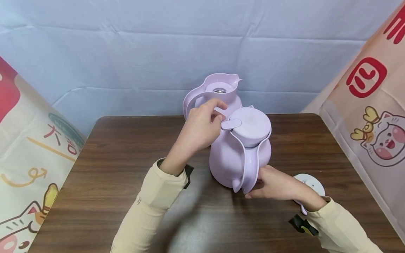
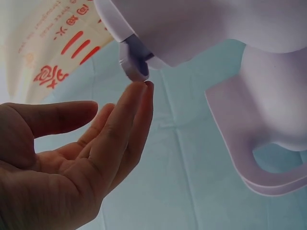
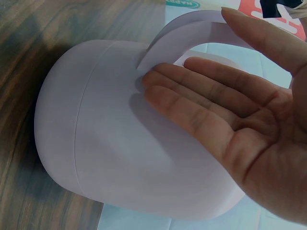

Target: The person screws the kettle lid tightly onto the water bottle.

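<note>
A lilac jug [image 1: 223, 161] stands on the table with a round lid [image 1: 253, 123] on top and its handle [image 1: 251, 165] facing me. From the lid a small lever [image 1: 231, 124] sticks out to the left. My left hand [image 1: 200, 124] is beside this lever; in the left wrist view its long fingers reach up to the lever's tip [image 2: 132, 64], thumb apart. Low by the handle is my right hand [image 1: 275, 184]. The right wrist view shows its fingers extended, with fingertips at the jug's side [image 3: 105, 134] near the handle's lower end.
Behind the jug stands a second lilac jug [image 1: 232, 102], its top uncovered. A white round lid [image 1: 311, 181] lies on the wooden table [image 1: 126, 154] at the right, partly behind my right wrist. Pale cloth [image 1: 142, 63] hangs at the back, with printed cloths on both sides.
</note>
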A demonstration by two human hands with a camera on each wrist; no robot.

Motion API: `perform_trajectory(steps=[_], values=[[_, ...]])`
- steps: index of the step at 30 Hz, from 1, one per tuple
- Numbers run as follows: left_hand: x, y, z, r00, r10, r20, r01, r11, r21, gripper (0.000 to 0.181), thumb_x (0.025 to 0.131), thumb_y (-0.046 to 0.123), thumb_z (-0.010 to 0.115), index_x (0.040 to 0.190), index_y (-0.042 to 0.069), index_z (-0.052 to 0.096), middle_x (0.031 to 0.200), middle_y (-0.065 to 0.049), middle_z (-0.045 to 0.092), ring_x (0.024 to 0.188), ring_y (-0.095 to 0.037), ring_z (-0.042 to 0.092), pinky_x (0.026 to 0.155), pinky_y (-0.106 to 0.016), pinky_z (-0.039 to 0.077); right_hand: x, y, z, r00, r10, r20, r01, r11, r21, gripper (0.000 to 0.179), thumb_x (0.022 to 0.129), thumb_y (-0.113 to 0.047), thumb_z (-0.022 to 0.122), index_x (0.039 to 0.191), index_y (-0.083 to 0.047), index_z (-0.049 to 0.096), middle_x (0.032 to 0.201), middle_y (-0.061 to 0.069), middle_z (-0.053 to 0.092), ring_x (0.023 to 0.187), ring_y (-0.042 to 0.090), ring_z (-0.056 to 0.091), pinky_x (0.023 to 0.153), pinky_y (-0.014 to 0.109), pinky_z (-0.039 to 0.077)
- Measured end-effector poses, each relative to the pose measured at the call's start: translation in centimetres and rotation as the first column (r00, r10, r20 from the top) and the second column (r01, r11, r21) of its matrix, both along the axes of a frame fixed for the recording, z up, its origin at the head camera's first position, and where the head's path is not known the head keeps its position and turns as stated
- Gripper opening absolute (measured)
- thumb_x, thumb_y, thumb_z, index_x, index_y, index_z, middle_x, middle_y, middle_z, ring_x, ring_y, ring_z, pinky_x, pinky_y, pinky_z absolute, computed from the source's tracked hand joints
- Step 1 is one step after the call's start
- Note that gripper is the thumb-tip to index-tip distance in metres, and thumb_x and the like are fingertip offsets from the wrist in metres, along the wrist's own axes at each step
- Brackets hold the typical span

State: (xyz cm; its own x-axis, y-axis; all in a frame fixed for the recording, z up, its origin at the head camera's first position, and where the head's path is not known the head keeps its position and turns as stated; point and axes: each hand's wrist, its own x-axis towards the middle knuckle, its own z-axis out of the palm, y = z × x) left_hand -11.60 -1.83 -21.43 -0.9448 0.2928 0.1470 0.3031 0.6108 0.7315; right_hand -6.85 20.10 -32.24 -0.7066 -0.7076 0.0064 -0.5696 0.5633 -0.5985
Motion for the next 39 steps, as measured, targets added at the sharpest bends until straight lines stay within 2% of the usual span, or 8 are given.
perform_trajectory(steps=[4,11,15,19,29,39], values=[[0.3,-0.2,0.0,1.000,0.002,-0.030,-0.002,1.000,0.001,0.024,0.087,0.003,0.047,0.106,0.009,0.059,0.087,-0.002,0.067,0.080,-0.015,0.058,0.069,-0.026,0.041,0.0,0.0,0.2,1.000,0.004,-0.004,-0.005,1.000,-0.005,0.019,0.071,-0.020,0.077,0.087,-0.018,0.067,0.090,-0.011,0.060,0.087,0.006,0.054,0.076,0.029,0.046],[0.4,-0.1,-0.1,0.999,-0.032,-0.001,0.032,0.999,-0.004,0.025,0.084,0.000,0.045,0.103,0.008,0.060,0.074,0.000,0.066,0.063,-0.013,0.052,0.059,-0.025,0.040,-0.1,0.1,0.1,1.000,0.020,0.007,-0.019,0.999,-0.036,0.021,0.072,-0.022,0.077,0.089,-0.019,0.066,0.092,-0.009,0.061,0.087,0.006,0.054,0.076,0.029,0.047],[0.5,0.0,-0.2,0.999,-0.048,0.009,0.048,0.999,-0.017,0.024,0.084,0.001,0.046,0.103,0.008,0.060,0.072,-0.001,0.065,0.060,-0.014,0.051,0.057,-0.025,0.039,-0.1,0.2,-0.2,0.999,0.033,-0.035,-0.035,0.998,-0.059,0.022,0.070,-0.020,0.078,0.089,-0.019,0.066,0.092,-0.009,0.061,0.087,0.007,0.055,0.074,0.028,0.047],[0.4,0.2,-0.4,0.998,-0.053,0.023,0.053,0.999,-0.013,0.023,0.086,0.002,0.045,0.103,0.009,0.059,0.076,-0.003,0.066,0.067,-0.014,0.053,0.060,-0.025,0.040,-0.1,0.1,-0.3,0.998,0.029,-0.047,-0.031,0.998,-0.052,0.023,0.068,-0.018,0.078,0.088,-0.020,0.066,0.091,-0.011,0.061,0.086,0.006,0.055,0.074,0.028,0.047],[0.0,0.5,-0.7,0.997,-0.070,0.007,0.071,0.997,-0.022,0.024,0.088,0.005,0.048,0.109,0.010,0.060,0.087,-0.005,0.067,0.079,-0.014,0.057,0.067,-0.026,0.041,0.0,0.0,0.2,1.000,0.018,0.019,-0.018,0.999,-0.032,0.021,0.072,-0.021,0.077,0.089,-0.019,0.066,0.091,-0.010,0.061,0.087,0.006,0.055,0.075,0.028,0.047],[-0.6,0.8,-1.0,0.995,-0.097,0.016,0.097,0.995,-0.031,0.033,0.090,0.003,0.043,0.119,0.011,0.057,0.107,-0.005,0.065,0.104,-0.014,0.055,0.082,-0.028,0.041,0.0,0.0,0.2,1.000,0.009,0.024,-0.009,1.000,-0.013,0.019,0.071,-0.021,0.077,0.087,-0.018,0.066,0.090,-0.011,0.060,0.086,0.006,0.055,0.075,0.028,0.047]])
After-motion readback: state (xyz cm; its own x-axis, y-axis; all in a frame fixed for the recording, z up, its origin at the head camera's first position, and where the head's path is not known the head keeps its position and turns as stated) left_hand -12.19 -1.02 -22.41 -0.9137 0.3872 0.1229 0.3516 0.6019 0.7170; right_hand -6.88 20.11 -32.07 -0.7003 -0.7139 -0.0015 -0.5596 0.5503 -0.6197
